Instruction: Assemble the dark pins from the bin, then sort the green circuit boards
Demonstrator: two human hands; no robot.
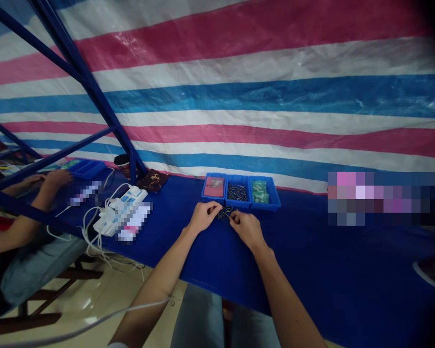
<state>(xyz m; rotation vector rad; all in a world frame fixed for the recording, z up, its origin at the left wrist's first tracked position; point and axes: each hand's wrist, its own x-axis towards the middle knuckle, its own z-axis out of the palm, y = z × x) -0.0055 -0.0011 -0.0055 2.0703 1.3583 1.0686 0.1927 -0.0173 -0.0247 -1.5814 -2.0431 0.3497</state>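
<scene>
A small loose pile of thin dark screws or nails (226, 211) lies on the blue table, just in front of three joined blue bins. My left hand (204, 216) is closed in a pinch at the pile's left edge; what its fingertips hold is too small to make out. At the pile's right side, my right hand (247, 228) pinches what looks like one thin dark screw. More such pieces fill the middle bin (237, 204). The left bin (213, 198) holds a pink flat item (213, 187). Small green-and-clear packets (260, 191) lie in the right bin (275, 202).
White power strips (121, 211) with tangled cables lie on the left, beside a dark brown packet (152, 180) and a dark cup (123, 164). Blue frame bars (90, 87) rise there. A co-worker's arms (32, 212) reach over the table at far left. Striped sheeting (261, 96) hangs behind.
</scene>
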